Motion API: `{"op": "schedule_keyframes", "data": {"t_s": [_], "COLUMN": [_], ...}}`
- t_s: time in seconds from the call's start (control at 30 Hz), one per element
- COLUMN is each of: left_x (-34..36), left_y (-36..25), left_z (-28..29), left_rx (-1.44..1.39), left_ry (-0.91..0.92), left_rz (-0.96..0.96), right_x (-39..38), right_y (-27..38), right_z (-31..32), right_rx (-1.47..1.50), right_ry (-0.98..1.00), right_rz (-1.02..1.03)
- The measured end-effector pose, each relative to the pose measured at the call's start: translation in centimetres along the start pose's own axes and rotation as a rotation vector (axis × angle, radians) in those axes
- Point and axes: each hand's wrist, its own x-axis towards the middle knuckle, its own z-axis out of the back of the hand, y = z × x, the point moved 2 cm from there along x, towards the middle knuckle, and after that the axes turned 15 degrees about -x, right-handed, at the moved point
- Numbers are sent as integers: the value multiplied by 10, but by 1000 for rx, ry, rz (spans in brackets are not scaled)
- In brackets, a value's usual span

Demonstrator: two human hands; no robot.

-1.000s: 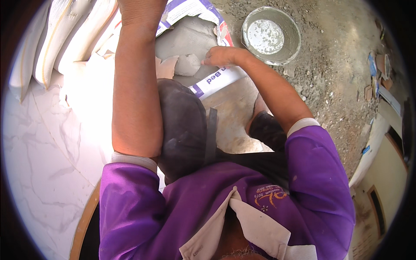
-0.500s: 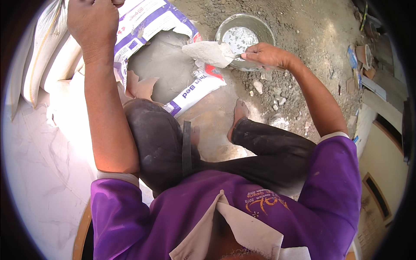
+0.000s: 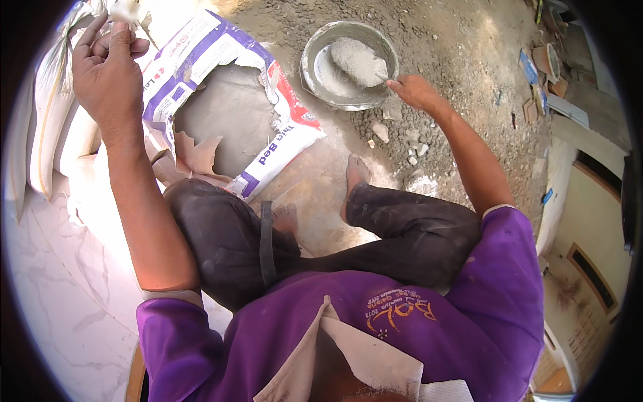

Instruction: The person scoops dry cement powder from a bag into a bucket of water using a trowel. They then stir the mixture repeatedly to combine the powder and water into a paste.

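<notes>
In my right hand (image 3: 415, 92) is the handle of a trowel, its blade (image 3: 359, 61) heaped with grey powder and tilted inside a round bucket (image 3: 309, 70). Pale grey material shows in the bucket around the blade. Left of the bucket lies a torn-open paper bag (image 3: 281, 144), white with purple and red print, full of grey powder (image 3: 228, 117). My left hand (image 3: 110, 74) is raised at the upper left, its fingers curled and its thumb and forefinger near a small blurred whitish thing (image 3: 125, 10). What this thing is cannot be told.
Several full white sacks (image 3: 47, 134) stand along the left, by pale marbled tiles (image 3: 60, 281). Loose stones (image 3: 416, 153) lie on the dirt ground right of my bare foot (image 3: 357, 173). Clay pots (image 3: 547, 61) and scraps line the far right.
My right hand has brought the loaded trowel from above the bag's edge into the bucket. The left hand shows lower, and the whole view has shifted a little.
</notes>
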Motion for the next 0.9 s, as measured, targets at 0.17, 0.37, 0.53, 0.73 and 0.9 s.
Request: {"op": "schedule_keyframes", "data": {"t_s": [0.17, 0.37, 0.53, 0.73, 0.9], "left_x": [0, 4, -19, -108, -172], "left_y": [-4, 5, 58, 208, 223], "left_z": [9, 2, -67, -151, -185], "left_rx": [-15, 31, 208, 514, 10], "left_ry": [-11, 29, 403, 870, 482], "left_rz": [-2, 29, 423, 727, 1152], "right_x": [-4, 8, 20, 11, 23], "right_y": [22, 21, 42, 44, 44], "right_z": [18, 13, 14, -2, 0], "right_rx": [-120, -276, -161, -179, -237], "right_ry": [-88, -133, 55, 132, 26], "right_rz": [-135, -76, 40, 50, 8]}}
